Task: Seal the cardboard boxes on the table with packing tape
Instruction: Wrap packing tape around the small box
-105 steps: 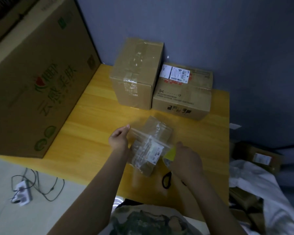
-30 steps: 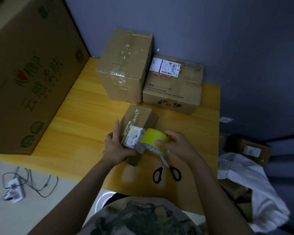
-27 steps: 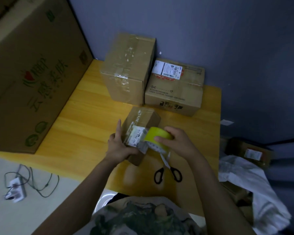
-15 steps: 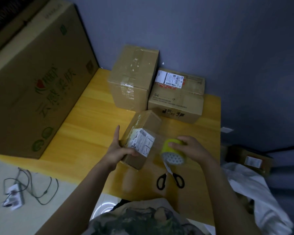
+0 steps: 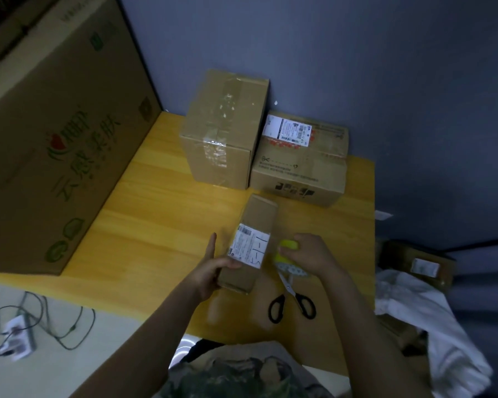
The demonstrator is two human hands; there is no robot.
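The left hand [image 5: 212,272] grips the near end of a small cardboard box [image 5: 260,214], thumb laid across its top beside a white label [image 5: 249,248] and one finger straight along its left side. The right hand [image 5: 314,257] is curled over a yellow roll of tape [image 5: 288,246], held just beside the box's right edge, a little right of the frame's centre. Black-handled scissors [image 5: 292,300] lie on the bench below the roll, blades pointing up towards it.

The bench [image 5: 156,211] is yellow wood with visible grain. At its far edge, against a dull blue-grey wall [image 5: 357,67], a taller box [image 5: 222,130] with clear tape over its top stands touching a lower box [image 5: 299,170] that bears a shipping label. A big printed carton [image 5: 55,133] fills the left of the frame. At lower left a power strip [image 5: 16,337] and cables lie on the pale floor [image 5: 55,369]; at right, white cloth [image 5: 429,326] and another labelled box [image 5: 420,262].
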